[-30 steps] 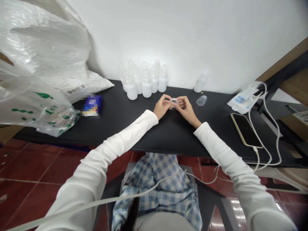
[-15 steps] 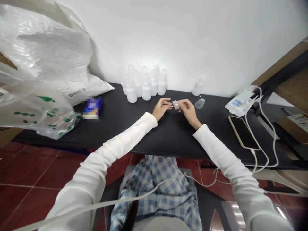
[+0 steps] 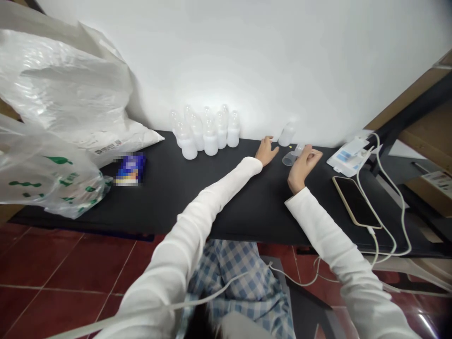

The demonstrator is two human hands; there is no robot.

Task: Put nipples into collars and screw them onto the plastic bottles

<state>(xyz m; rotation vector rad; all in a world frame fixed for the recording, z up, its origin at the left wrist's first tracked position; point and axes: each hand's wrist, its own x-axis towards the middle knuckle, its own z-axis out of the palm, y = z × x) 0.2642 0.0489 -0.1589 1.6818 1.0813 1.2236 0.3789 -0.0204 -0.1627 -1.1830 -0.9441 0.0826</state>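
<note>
My left hand [image 3: 267, 151] is open, fingers spread above the black table, just left of a translucent baby bottle [image 3: 286, 134] without a top. My right hand [image 3: 304, 167] is bent at the wrist with curled fingers. A small translucent bottle collar [image 3: 299, 149] shows at its left side and appears held there; the exact grip is partly hidden. Touching or just beside it, a clear dome cover [image 3: 288, 159] lies on the table. A group of several capped white baby bottles [image 3: 211, 142] stands upright to the left, near the wall.
On the left are a large white plastic bag [image 3: 88, 84], a clear bag with green print [image 3: 52, 174] and a blue packet [image 3: 132, 167]. A phone [image 3: 356, 202] with a cable and a white-and-blue packet [image 3: 348, 157] lie right on the black table [image 3: 247, 202].
Both hands have moved right, and my left hand has left the collar and opened near the topless bottle. My right hand has turned and come beside the clear cover.
</note>
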